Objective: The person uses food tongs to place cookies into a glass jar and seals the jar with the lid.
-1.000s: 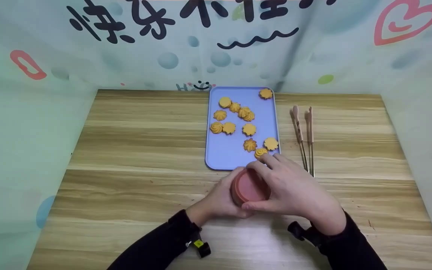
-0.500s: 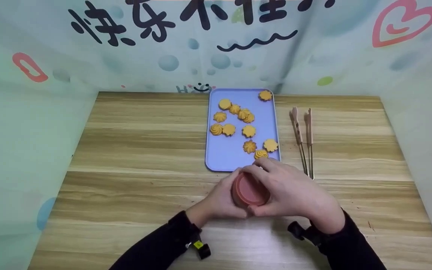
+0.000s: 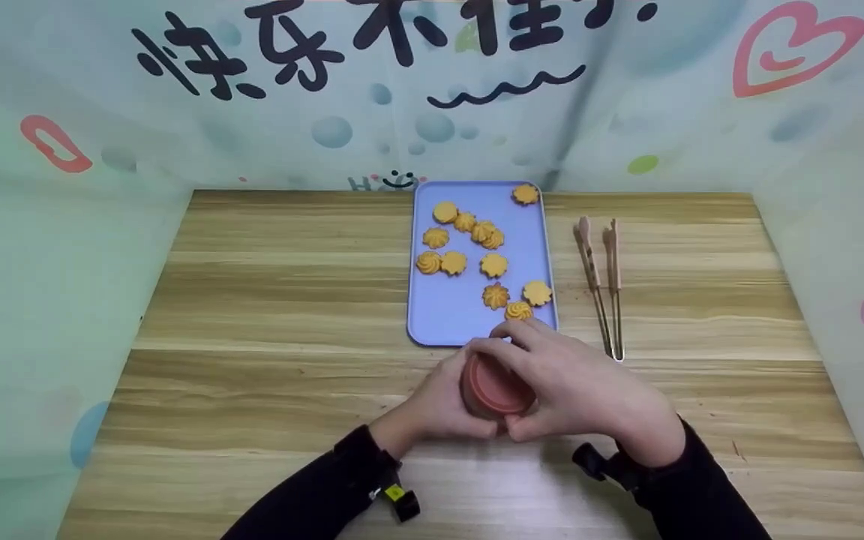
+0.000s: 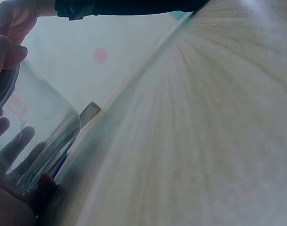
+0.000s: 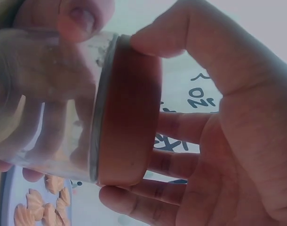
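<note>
A clear jar (image 5: 80, 77) with a reddish-brown lid (image 3: 498, 386) stands between both hands, just in front of the tray. My left hand (image 3: 439, 401) grips the jar's body from the left. Its fingers show through the transparent wall in both wrist views. From the right, my right hand (image 3: 589, 390) holds the lid, thumb on the near side and fingertips round the far side. In the right wrist view the lid sits on the jar's mouth, thumb and fingertips at its edge. The jar's base comes close to the tabletop in the left wrist view.
A lilac tray (image 3: 439, 322) with several piped cookies (image 3: 493, 265) lies behind the jar. To its right, tongs (image 3: 603, 292) with pink tips rest on the wooden table (image 3: 267, 300). A printed curtain (image 3: 252, 127) surrounds the table at the back and sides.
My right hand has turned counterclockwise at the lid: its fingertips have shifted left along the far side, its thumb right along the near side. My left hand keeps its hold on the jar.
</note>
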Action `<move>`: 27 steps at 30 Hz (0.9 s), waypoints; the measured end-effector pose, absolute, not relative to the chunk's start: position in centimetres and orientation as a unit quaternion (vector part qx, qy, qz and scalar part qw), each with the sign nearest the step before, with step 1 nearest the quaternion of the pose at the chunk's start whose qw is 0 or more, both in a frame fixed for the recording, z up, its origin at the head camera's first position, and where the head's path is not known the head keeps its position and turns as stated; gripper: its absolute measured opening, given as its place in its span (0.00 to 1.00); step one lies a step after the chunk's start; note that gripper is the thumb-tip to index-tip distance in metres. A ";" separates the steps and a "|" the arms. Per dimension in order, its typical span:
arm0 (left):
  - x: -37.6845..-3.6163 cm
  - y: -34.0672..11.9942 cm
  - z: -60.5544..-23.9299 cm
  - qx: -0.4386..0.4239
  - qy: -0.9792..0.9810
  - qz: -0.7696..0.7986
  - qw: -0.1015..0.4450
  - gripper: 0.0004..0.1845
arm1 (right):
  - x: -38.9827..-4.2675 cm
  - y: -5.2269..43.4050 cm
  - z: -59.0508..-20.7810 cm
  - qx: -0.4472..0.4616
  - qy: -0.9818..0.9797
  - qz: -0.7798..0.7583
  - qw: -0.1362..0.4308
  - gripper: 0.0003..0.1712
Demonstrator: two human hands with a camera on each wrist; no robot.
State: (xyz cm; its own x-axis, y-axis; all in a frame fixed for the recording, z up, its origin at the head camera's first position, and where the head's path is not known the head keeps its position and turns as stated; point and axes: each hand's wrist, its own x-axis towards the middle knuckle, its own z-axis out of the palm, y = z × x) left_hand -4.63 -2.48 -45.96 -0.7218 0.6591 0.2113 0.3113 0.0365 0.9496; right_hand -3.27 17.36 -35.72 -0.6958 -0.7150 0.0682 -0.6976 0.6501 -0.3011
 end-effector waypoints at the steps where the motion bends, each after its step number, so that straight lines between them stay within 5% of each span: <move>1: -4.6 -2.5 -46.0 0.343 0.706 0.602 0.145 0.48 | -3.3 17.3 -35.7 -0.389 0.908 -0.156 0.028 0.50; 10: -4.8 -2.6 -45.9 0.345 0.705 0.602 0.150 0.49 | -3.3 17.2 -35.5 -0.385 0.910 -0.150 0.039 0.51; 17: -5.6 -2.0 -49.8 0.356 0.690 0.616 0.130 0.51 | -3.2 17.4 -35.6 -0.387 0.908 -0.151 0.048 0.52; 27: -5.1 -2.1 -48.0 0.345 0.694 0.616 0.138 0.48 | -3.3 17.5 -35.6 -0.393 0.904 -0.160 0.045 0.52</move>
